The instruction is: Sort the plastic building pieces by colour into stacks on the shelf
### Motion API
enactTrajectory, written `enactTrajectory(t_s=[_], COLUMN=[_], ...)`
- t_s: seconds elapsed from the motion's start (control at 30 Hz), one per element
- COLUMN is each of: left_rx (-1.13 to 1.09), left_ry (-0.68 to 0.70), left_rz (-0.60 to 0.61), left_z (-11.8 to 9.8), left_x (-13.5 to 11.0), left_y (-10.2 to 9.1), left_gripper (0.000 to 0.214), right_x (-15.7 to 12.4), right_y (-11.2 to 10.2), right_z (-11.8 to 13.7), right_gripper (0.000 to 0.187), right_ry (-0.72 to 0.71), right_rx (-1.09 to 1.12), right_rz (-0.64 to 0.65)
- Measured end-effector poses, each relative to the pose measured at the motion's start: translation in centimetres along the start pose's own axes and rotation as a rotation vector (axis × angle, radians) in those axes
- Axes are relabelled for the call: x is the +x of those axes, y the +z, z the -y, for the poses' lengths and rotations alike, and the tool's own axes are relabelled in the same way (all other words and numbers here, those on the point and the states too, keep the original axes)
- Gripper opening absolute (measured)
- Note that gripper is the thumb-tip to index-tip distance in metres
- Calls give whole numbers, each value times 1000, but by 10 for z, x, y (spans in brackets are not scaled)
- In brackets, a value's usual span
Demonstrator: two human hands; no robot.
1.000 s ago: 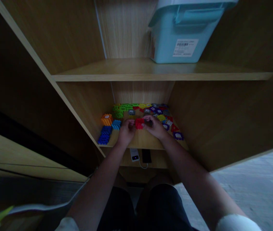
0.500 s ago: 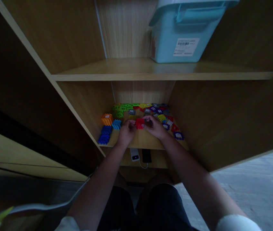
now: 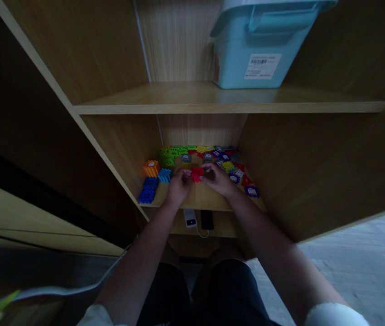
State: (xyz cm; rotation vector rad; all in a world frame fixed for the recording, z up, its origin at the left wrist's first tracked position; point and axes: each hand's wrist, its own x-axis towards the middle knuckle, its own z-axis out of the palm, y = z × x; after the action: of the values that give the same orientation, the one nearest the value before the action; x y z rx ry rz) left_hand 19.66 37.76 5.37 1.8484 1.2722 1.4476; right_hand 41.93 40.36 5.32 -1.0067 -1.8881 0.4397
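Note:
A small stack of red notched plastic building pieces (image 3: 197,174) is pinched between my two hands over the middle shelf. My left hand (image 3: 179,184) grips its left side, and my right hand (image 3: 218,178) has its fingers closed on the right side. Left of my hands are a light blue stack (image 3: 164,175), an orange stack (image 3: 151,168) and dark blue stacks (image 3: 148,190) of like pieces. Green pieces (image 3: 172,155) lie at the back left. Loose purple, yellow, grey and red pieces (image 3: 228,165) are scattered behind and right of my right hand.
On the upper shelf (image 3: 165,97) stands a light blue plastic bin (image 3: 250,54) with a white label. Below the middle shelf lie a white device with a small screen (image 3: 190,218) and a black phone-like slab (image 3: 207,220), with a white cable by them. Cabinet walls close both sides.

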Motion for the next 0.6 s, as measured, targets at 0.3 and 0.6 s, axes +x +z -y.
enactTrajectory(t_s=[0.3,0.6], left_rx=[-6,-21], left_ry=[-1,-10], left_rz=[-9,6], left_z=[0,1], left_x=[2,0], left_y=[2,2], left_gripper=[19,20], right_x=[0,0], right_y=[7,7], right_z=[-9,-11], right_gripper=[50,52], right_ry=[-19,-17], right_rx=[61,91], right_rz=[16,40])
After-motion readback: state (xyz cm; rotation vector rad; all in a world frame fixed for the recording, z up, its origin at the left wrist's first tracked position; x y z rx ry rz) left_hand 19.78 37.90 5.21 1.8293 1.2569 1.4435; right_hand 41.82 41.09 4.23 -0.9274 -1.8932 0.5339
